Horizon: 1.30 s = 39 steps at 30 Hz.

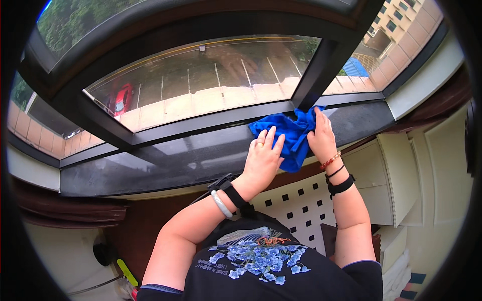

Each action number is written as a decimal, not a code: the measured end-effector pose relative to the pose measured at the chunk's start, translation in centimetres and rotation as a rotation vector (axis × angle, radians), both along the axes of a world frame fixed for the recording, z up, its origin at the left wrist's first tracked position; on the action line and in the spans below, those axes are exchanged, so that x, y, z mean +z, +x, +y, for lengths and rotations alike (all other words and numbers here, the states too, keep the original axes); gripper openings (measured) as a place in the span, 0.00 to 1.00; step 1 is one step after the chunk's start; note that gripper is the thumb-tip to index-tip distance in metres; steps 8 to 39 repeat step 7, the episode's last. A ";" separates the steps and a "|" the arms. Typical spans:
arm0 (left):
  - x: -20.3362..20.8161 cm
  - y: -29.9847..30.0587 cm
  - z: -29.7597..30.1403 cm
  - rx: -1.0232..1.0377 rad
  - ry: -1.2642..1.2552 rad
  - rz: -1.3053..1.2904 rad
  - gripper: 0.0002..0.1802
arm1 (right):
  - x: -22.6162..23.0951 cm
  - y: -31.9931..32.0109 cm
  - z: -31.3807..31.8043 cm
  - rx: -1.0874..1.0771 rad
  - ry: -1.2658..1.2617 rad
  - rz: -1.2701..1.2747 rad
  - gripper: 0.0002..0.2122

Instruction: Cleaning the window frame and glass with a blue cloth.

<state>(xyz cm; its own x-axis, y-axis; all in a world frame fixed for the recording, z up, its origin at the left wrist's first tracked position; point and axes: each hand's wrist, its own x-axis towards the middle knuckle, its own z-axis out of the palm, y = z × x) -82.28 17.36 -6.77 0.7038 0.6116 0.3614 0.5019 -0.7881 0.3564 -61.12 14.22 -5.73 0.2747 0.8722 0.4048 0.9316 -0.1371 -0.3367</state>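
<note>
A crumpled blue cloth (292, 143) lies at the right part of the dark, glossy window sill (201, 156), and one edge of it hangs over the sill's front. My right hand (322, 135) is closed on the cloth's right side, its fingertips up by the base of the window post. My left hand (265, 156) rests on the cloth's left part with fingers stretched out and a ring on one finger. A pale bangle and a black strap circle my left wrist; beads and black bands circle the right.
Behind the sill stands a dark window frame (211, 118) with a thick post (329, 67) on the right. Dark red curtains (70, 208) hang at both ends. Below the sill are a white panel with black squares (296, 210) and a pale cabinet (366, 175).
</note>
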 end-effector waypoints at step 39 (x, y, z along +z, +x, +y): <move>-2.6 2.5 -1.1 0.014 -0.099 0.067 0.42 | -4.0 -0.1 3.4 -0.002 -0.434 -0.071 0.34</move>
